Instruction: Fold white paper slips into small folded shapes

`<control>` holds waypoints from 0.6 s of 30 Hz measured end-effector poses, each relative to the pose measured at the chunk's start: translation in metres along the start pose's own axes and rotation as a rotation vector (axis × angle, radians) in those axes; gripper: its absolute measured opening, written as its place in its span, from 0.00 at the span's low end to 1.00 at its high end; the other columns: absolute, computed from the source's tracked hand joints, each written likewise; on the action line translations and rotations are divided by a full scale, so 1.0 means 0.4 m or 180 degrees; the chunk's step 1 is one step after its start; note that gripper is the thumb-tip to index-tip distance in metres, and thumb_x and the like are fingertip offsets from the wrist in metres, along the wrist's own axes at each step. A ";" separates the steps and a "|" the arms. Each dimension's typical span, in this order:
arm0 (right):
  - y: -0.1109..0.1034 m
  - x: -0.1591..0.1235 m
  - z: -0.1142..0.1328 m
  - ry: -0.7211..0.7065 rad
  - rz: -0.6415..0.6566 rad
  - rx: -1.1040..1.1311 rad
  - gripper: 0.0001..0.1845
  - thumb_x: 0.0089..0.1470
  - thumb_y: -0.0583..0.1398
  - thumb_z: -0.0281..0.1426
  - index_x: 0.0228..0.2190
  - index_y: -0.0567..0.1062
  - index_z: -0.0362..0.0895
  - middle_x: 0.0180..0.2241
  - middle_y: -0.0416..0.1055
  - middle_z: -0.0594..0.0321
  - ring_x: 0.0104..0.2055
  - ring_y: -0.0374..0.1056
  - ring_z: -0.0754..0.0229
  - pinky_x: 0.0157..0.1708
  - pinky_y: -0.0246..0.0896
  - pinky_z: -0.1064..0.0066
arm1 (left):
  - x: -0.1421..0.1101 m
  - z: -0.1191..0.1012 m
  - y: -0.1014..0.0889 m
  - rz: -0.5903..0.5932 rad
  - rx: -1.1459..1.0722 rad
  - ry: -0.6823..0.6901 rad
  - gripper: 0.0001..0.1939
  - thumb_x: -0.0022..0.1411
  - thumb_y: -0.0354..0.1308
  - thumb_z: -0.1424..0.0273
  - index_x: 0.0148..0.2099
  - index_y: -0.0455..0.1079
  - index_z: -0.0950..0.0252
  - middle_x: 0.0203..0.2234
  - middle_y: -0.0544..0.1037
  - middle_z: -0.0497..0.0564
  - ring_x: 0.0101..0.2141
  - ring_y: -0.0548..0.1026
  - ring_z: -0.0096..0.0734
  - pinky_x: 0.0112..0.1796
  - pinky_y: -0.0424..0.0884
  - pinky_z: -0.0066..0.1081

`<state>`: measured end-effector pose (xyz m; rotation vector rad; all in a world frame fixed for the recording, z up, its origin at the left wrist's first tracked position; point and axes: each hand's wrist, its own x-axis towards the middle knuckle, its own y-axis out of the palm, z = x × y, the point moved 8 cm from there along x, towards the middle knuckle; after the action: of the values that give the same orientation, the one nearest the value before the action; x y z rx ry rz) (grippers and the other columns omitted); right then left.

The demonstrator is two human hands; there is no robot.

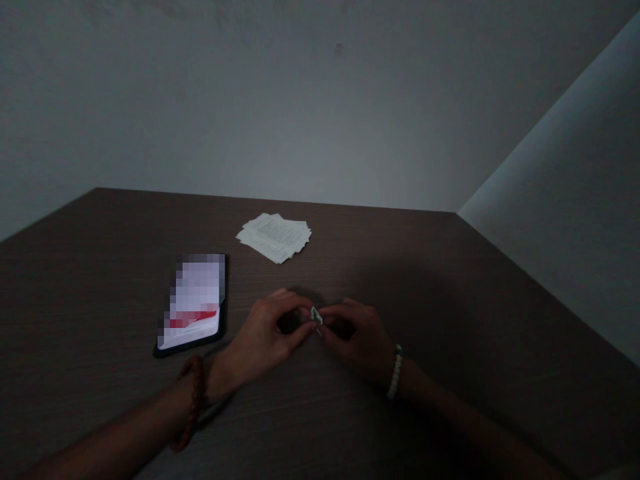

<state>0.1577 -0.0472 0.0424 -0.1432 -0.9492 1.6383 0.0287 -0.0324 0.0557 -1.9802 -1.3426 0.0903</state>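
Observation:
A small folded piece of white paper (316, 316) is pinched between both hands over the table, most of it hidden by the fingertips. My left hand (267, 332) grips it from the left with thumb and forefinger. From the right, my right hand (357, 339) closes its thumb and forefinger on the other side. Brown beads circle the left wrist, and a pale beaded bracelet is on the right one. The paper's exact folded shape is too small and dim to make out.
A fanned stack of printed paper sheets (275, 237) lies beyond the hands. Left of my left hand rests a phone (197, 300) with its screen lit and blurred. The dark wooden table (400, 247) meets a grey wall (280, 100) at the back and right.

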 end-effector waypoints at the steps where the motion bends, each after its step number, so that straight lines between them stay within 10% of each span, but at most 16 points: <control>1: 0.000 -0.001 -0.002 0.0013 -0.0014 0.0000 0.10 0.49 0.62 0.27 0.37 0.76 0.46 0.23 0.74 0.66 0.25 0.64 0.63 0.29 0.58 0.70 | 0.000 0.000 0.000 0.0005 0.0015 0.0010 0.05 0.57 0.59 0.70 0.37 0.72 0.64 0.30 0.75 0.49 0.32 0.71 0.30 0.35 0.68 0.32; 18: -0.003 0.001 -0.007 -0.0113 0.0038 -0.0267 0.04 0.53 0.61 0.31 0.31 0.77 0.46 0.28 0.75 0.64 0.31 0.67 0.62 0.36 0.59 0.67 | -0.010 -0.001 0.027 0.0229 0.0378 0.0437 0.09 0.60 0.55 0.74 0.41 0.74 0.63 0.33 0.76 0.51 0.35 0.72 0.33 0.38 0.68 0.35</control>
<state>0.1601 -0.0454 0.0417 -0.1775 -1.0465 1.6173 0.0355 -0.0380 0.0480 -1.8992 -1.1527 0.0650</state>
